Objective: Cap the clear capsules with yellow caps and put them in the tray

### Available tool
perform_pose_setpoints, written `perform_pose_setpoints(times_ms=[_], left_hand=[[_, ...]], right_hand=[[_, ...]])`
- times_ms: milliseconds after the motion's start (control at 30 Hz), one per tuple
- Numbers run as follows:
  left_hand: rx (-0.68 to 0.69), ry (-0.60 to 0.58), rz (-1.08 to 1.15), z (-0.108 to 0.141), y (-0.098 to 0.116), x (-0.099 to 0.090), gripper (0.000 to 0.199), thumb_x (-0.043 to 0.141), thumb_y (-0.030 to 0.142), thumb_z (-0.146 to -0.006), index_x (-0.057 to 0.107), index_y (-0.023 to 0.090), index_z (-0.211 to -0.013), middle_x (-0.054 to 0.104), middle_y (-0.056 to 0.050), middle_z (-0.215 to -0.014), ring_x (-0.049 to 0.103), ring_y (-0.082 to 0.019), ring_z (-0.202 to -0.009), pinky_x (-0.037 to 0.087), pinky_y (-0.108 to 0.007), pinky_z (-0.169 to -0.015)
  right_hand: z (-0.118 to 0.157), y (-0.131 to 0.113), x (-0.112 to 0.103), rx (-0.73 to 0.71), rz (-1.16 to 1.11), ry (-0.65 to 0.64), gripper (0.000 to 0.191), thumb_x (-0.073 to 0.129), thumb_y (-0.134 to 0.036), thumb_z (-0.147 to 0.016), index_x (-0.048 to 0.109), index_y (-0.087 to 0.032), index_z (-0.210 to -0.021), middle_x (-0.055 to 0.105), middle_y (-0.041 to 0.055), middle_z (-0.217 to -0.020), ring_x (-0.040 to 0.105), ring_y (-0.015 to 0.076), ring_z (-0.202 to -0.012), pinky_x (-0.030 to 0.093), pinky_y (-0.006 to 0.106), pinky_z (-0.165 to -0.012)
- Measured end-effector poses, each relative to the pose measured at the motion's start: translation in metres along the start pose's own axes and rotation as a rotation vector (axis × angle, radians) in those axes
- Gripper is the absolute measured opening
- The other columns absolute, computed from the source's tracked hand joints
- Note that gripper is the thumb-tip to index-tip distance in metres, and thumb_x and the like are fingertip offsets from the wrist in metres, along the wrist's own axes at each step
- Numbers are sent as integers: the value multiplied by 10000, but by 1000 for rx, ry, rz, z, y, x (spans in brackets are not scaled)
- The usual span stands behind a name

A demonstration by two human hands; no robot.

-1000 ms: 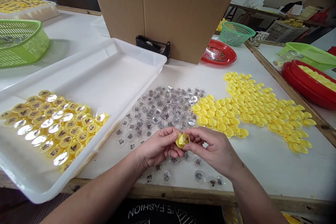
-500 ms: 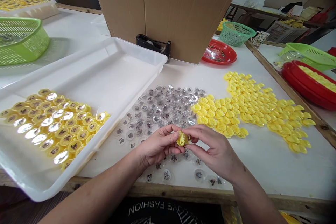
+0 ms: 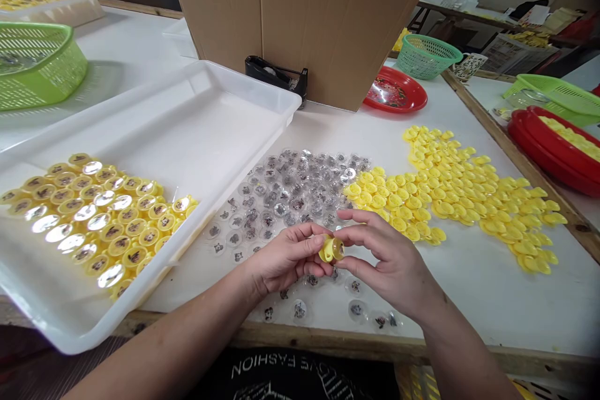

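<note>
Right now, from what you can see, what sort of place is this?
Probably a small assembly workshop. On a white worktable lie many clear discs with small dark pictures and loose yellow plastic pieces; a white plastic tray holds yellow pieces with picture faces.

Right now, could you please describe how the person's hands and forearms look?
The left hand and right hand are ungloved, with no ring or watch visible; the visible forearms are sleeveless. A small dark mark shows near the right wrist. The black garment below bears white lettering.
</note>
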State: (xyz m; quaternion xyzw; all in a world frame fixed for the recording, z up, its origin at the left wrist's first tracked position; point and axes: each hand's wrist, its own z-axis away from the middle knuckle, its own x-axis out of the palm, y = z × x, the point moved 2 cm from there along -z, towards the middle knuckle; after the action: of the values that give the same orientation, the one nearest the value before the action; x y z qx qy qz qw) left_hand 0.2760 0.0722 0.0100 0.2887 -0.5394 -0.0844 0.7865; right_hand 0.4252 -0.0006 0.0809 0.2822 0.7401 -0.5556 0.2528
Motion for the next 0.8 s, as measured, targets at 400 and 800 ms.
perform_pose_setpoints(times_ms=[400,800], left_hand=[[-31,-12,-17,0,-1,0,309,713,341,-766,590,94,-904,672,-62,-677,666,-111,-564,522,-121,-491],[-36,-9,-26,2,1,2,334,744,366,-725,601,102,-871,663,-42,-649,655,-107,-545,501,-125,-470]], right_hand=[[0,-10,0,10,-16,-83,242,588,-112,-820,630,-235,-1024,656,22,-899,603,135,-694,506,248,-566],[-2,-15,3,-35,59,-101,289,603,-34,-798,623,-219,-1019,635,18,-896,600,149,-776,505,263,-652]])
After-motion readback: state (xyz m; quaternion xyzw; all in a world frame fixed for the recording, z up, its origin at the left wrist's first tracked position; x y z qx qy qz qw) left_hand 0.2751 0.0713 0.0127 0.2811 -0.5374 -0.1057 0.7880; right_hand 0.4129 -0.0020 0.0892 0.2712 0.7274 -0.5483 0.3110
